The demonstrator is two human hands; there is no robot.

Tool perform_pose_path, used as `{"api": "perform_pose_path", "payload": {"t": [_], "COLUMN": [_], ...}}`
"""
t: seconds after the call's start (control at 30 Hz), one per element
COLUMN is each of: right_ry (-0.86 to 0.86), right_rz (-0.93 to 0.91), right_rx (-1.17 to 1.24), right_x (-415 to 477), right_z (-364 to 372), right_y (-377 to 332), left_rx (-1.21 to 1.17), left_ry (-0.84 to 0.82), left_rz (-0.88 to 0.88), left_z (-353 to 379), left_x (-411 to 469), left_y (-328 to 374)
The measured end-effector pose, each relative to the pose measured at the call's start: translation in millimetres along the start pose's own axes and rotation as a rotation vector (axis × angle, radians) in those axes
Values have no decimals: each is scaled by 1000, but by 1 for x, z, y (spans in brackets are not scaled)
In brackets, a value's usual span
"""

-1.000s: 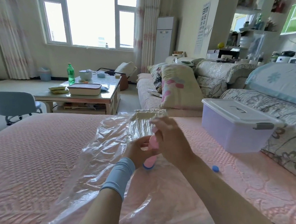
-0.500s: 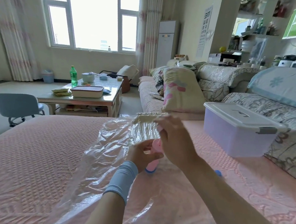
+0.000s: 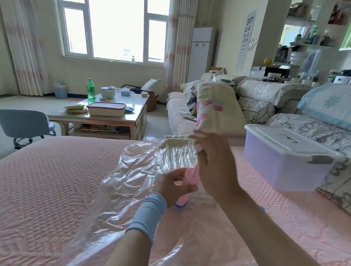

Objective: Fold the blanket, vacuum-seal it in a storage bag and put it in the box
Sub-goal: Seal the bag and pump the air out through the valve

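A clear plastic storage bag [image 3: 130, 177] lies crumpled on the pink bed cover. The folded cream blanket [image 3: 177, 142] shows through its far end. A pink hand pump [image 3: 187, 187] stands upright on the bag, its blue base [image 3: 180, 205] against the plastic. My left hand [image 3: 170, 185], with a grey-blue wristband, grips the pump's body. My right hand [image 3: 216, 167] is raised above it and closed around the pump's pink handle [image 3: 198, 147]. The lavender storage box [image 3: 276, 167] with a white lid stands on the bed to the right, lid shut.
A small blue cap [image 3: 262, 209] lies on the bed cover by my right forearm. A flowered sofa [image 3: 340, 187] borders the bed on the right, with pillows [image 3: 216, 107] behind. A coffee table [image 3: 107, 117] and a grey chair [image 3: 24, 122] stand beyond the bed.
My right hand has risen, drawing the pump's handle upward. My left hand has stayed on the pump's body. The bag and box have not moved.
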State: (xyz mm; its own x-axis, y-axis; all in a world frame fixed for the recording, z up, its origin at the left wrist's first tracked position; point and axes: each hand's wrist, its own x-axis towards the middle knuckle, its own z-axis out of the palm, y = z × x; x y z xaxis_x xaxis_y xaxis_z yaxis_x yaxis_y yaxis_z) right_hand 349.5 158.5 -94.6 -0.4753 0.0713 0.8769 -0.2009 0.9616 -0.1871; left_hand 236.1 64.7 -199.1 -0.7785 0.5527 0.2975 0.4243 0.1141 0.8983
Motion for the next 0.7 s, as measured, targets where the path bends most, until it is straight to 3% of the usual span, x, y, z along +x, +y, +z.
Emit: {"api": "perform_pose_path", "payload": {"t": [0.1,0.17,0.23,0.4,0.47,0.53,0.63,0.7], "right_ry": [-439,-501,-395,149,183,1,-462,-536], "right_rz": [129,106,57,-154,-132,-26,105,91], "right_rx": [-120,-164,-136,-39,-3,-8,-90,-119], "right_x": [-23,-23,-11,22,19,3,-21,-23], "right_z": [17,16,6,-23,-18,-4,17,18], "right_y": [9,10,5,1,6,6,12,13], "left_rx": [8,10,9,10,10,8,7,7], "left_ry": [8,11,10,-18,-18,-6,8,9], "left_rz": [-4,6,6,-6,-7,-2,6,12], "left_z": [-1,-2,-2,-3,-1,0,-2,-4], "left_x": [-1,-1,0,4,3,2,1,0], "left_y": [3,3,1,-2,-1,-1,0,2]}}
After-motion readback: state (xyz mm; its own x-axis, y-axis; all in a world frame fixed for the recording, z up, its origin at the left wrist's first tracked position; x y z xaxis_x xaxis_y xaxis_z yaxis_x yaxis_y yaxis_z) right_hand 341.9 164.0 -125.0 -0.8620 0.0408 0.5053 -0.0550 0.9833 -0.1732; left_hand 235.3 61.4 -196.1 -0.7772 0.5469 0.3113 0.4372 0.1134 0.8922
